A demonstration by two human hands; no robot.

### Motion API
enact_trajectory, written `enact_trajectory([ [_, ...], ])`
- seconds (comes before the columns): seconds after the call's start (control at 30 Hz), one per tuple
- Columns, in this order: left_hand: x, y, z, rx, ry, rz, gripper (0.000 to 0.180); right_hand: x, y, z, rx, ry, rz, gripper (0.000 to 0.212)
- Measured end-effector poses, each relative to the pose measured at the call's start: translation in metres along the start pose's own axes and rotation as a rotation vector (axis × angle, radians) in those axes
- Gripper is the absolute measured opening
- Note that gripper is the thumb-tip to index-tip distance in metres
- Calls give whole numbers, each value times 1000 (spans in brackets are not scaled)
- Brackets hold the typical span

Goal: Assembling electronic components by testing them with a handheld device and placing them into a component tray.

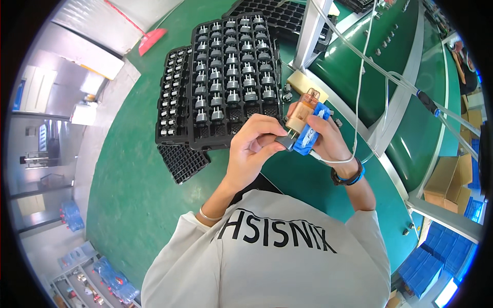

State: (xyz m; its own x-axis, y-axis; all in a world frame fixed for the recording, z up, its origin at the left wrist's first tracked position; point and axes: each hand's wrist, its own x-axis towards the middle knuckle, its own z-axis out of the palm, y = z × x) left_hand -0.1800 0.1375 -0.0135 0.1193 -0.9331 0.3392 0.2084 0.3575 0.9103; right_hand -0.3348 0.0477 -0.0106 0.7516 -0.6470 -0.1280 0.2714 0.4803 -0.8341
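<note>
My left hand [252, 149] pinches a small dark plug [286, 142] between thumb and fingertips. The plug's metal pins point at the near end of a translucent orange socket [302, 114]; whether they are inside it I cannot tell. My right hand [330, 137] is closed around that socket, with the thumb on a blue wrapped piece [311, 132] along its side. A white cable [334, 162] runs out below the right hand. Left of the hands, a black tray [226, 142] holds rows of dark plugs with upright pins; several pockets at its near right hold none.
Beside and beneath it lie another filled tray [172, 139] and a black grid tray [184, 163]. A yellow block [307, 85] sits by a metal frame. At right is a green conveyor belt [341, 64] with small parts; cables hang across it. Blue bins [421, 269] stand lower right.
</note>
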Motion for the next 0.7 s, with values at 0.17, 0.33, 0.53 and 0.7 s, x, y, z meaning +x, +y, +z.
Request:
enact_trajectory([
  [0.17,-2,0,2,19,34,-50,22,-2,6,-2,-44,12,-7,40],
  [0.33,-2,7,-9,404,116,4,28,4,8,-17,-291,147,-160,37],
  [0.53,5,26,-74,1351,196,-9,18,59,18,-113,-1065,503,-616,35],
  [0.7,6,27,-76,1386,140,-47,16,68,23,-110,-1278,509,-517,36],
])
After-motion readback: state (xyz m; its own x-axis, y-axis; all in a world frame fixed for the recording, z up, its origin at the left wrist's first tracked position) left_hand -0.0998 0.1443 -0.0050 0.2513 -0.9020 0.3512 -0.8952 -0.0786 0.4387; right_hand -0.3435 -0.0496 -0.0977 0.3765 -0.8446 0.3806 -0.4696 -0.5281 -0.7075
